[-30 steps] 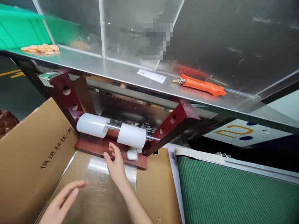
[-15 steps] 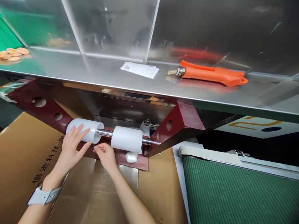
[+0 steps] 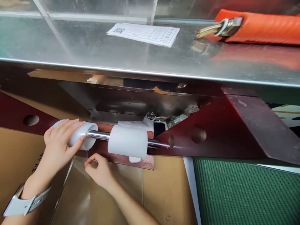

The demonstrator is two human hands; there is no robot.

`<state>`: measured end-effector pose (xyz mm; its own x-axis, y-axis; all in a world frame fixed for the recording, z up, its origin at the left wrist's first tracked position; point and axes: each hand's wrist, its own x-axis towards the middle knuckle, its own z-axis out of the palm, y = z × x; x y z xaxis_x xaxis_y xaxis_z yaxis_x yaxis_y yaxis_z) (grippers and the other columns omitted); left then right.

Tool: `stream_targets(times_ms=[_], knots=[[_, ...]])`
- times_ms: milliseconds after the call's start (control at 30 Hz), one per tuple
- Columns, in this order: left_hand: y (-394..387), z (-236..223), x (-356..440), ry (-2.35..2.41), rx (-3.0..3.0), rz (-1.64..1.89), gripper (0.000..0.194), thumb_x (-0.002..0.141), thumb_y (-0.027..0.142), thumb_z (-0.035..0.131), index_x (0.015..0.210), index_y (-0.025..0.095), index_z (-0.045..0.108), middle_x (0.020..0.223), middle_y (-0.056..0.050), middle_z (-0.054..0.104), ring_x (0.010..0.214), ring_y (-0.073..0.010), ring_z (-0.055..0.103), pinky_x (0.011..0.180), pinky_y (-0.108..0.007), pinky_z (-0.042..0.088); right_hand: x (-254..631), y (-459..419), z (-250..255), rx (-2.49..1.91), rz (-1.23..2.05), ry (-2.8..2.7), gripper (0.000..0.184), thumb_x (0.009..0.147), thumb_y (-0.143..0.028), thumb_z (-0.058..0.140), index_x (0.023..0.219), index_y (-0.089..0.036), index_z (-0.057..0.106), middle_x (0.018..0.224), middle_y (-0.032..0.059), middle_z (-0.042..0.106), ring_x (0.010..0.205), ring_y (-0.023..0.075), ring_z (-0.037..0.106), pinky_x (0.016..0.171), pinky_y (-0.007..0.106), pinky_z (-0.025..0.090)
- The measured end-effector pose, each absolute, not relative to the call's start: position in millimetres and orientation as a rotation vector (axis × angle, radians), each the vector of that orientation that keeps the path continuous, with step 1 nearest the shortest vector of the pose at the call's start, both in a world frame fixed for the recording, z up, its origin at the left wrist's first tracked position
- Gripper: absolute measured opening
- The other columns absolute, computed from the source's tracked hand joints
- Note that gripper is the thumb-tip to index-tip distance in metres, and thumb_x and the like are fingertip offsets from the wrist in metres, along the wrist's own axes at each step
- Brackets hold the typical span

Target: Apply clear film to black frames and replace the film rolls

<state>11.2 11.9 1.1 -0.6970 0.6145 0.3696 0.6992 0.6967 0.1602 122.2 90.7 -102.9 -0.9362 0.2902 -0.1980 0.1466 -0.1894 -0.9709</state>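
Observation:
Two white hollow rolls hang on a shiny metal rod below a steel shelf. My left hand lies over the left roll, fingers bent across its top and thumb against its open end. A pale-strapped watch is on that wrist. Lower and to the right, my right hand is closed, thumb and forefinger tips together in a ring. Whether anything thin is between those tips I cannot make out. The right roll sits apart from both hands.
Dark red brackets hold the rod. On the steel shelf lie a printed label and an orange-handled tool. Behind the rod are a phone-like device and a white case. A green belt lies at right, cardboard below.
The view has come closer and turned. My left hand's fingers have settled further over the left roll. My right hand has dropped away from the roll's lower edge, its fingertips closed together.

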Motion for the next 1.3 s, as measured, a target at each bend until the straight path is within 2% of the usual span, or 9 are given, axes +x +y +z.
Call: stream_targets(times_ms=[67, 233, 367, 500, 600, 700, 1033, 1167, 1300], knots=[[11.5, 2.7, 9.8, -2.636, -1.055, -0.431, 0.039, 0.09, 0.043, 0.044, 0.119, 0.022, 0.061, 0.128, -0.013, 0.062, 0.124, -0.0374, 0.05, 0.103, -0.063, 0.03, 121.1, 95.5, -100.4, -0.505, 2.338, -1.849, 0.005, 0.076, -0.025, 0.063, 0.076, -0.02, 0.062, 0.08, 0.001, 0.07, 0.079, 0.019, 0.065, 0.078, 0.032, 0.05], [5.4, 6.1, 8.4, -2.642, -1.114, -0.479, 0.039, 0.089, 0.047, 0.046, 0.118, 0.025, 0.061, 0.127, -0.01, 0.062, 0.124, -0.0334, 0.05, 0.105, -0.059, 0.03, 107.7, 109.9, -90.7, -0.431, 2.664, -1.341, 0.042, 0.072, -0.035, 0.071, 0.109, -0.021, 0.057, 0.103, 0.0053, 0.067, 0.089, 0.019, 0.066, 0.087, 0.035, 0.053], [-6.3, 10.2, 11.6, -2.67, -1.208, -0.571, 0.039, 0.089, 0.042, 0.051, 0.125, 0.028, 0.055, 0.136, -0.008, 0.056, 0.134, -0.0301, 0.04, 0.111, -0.057, 0.026, 99.0, 114.6, -84.3, -0.33, 2.736, -1.177, 0.033, 0.073, -0.037, 0.07, 0.101, -0.023, 0.059, 0.102, 0.0032, 0.068, 0.089, 0.0185, 0.067, 0.091, 0.035, 0.053], [-19.0, 15.7, 17.5, -2.733, -1.222, -0.773, 0.047, 0.09, 0.032, 0.054, 0.135, 0.04, 0.044, 0.151, 0.005, 0.04, 0.141, -0.0246, 0.029, 0.117, -0.052, 0.019, 101.7, 113.6, -78.2, -0.379, 2.677, -1.147, 0.035, 0.074, -0.041, 0.07, 0.102, -0.023, 0.057, 0.099, 0.0035, 0.068, 0.086, 0.02, 0.068, 0.087, 0.036, 0.054], [-22.5, 20.2, 19.9, -2.753, -1.201, -0.837, 0.05, 0.09, 0.031, 0.053, 0.137, 0.045, 0.041, 0.152, 0.01, 0.036, 0.142, -0.0236, 0.027, 0.118, -0.05, 0.02, 106.6, 113.9, -71.9, -0.366, 2.656, -1.172, 0.034, 0.079, -0.041, 0.065, 0.107, -0.023, 0.057, 0.107, 0.0043, 0.067, 0.089, 0.0201, 0.067, 0.087, 0.036, 0.053], [-21.3, 24.1, 20.1, -2.755, -1.194, -0.86, 0.05, 0.091, 0.032, 0.052, 0.138, 0.043, 0.041, 0.152, 0.009, 0.037, 0.142, -0.0233, 0.028, 0.118, -0.047, 0.022, 109.3, 114.7, -67.1, -0.36, 2.647, -1.171, 0.032, 0.082, -0.041, 0.061, 0.11, -0.024, 0.058, 0.113, 0.0038, 0.065, 0.089, 0.0189, 0.065, 0.086, 0.036, 0.054], [-18.2, 33.2, 21.4, -2.772, -1.2, -0.824, 0.05, 0.088, 0.033, 0.056, 0.137, 0.04, 0.044, 0.15, 0.008, 0.041, 0.14, -0.0227, 0.033, 0.117, -0.045, 0.026, 110.8, 117.6, -62.7, -0.33, 2.631, -1.162, 0.03, 0.086, -0.039, 0.059, 0.112, -0.024, 0.058, 0.105, 0.0019, 0.063, 0.08, 0.0142, 0.062, 0.074, 0.027, 0.056], [-17.4, 35.7, 23.1, -2.799, -1.183, -0.762, 0.051, 0.086, 0.035, 0.058, 0.136, 0.037, 0.046, 0.148, 0.007, 0.045, 0.138, -0.0216, 0.037, 0.116, -0.039, 0.028, 111.0, 119.9, -61.1, -0.367, 2.625, -1.17, 0.029, 0.085, -0.042, 0.06, 0.108, -0.024, 0.06, 0.098, 0.0012, 0.063, 0.08, 0.0152, 0.061, 0.075, 0.029, 0.057], [-16.1, 38.9, 22.2, -2.804, -1.16, -0.748, 0.05, 0.085, 0.036, 0.057, 0.134, 0.036, 0.047, 0.148, 0.006, 0.045, 0.137, -0.0238, 0.038, 0.115, -0.042, 0.029, 111.2, 121.0, -60.1, -0.379, 2.63, -1.171, 0.029, 0.084, -0.045, 0.061, 0.105, -0.025, 0.061, 0.096, 0.0008, 0.064, 0.08, 0.0156, 0.061, 0.075, 0.03, 0.057]])
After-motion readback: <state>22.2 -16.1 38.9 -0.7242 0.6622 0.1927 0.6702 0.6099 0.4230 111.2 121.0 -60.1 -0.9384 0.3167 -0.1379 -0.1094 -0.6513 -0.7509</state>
